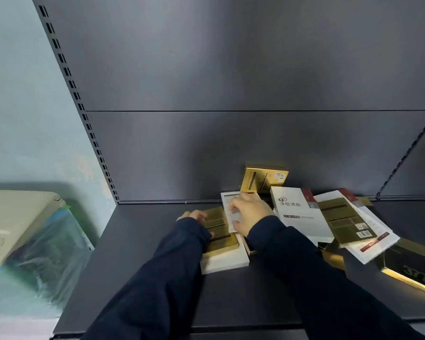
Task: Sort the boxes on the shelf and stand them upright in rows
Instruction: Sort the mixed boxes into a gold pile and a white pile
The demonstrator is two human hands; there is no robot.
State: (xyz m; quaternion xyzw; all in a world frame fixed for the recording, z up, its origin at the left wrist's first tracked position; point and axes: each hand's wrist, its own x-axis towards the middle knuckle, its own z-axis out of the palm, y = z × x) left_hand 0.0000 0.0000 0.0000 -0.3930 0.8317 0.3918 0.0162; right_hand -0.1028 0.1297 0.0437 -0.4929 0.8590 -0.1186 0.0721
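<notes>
Left hand [194, 215] curling fingers over far edge of flat gold box [217, 223], centre of frame, likely gripping to tip it up. Right hand [249, 213] lying just beside, fingers bent round white box [226, 201], seemingly holding it to free it from stack. Upright gold box [263, 179] standing against back panel, probably starting row. Shelf [145, 241] carrying the rest: jumbled boxes [346, 220] lying flat, overlapping, centre right. Plastic bag [54, 241] sitting lower left, contents unclear.
</notes>
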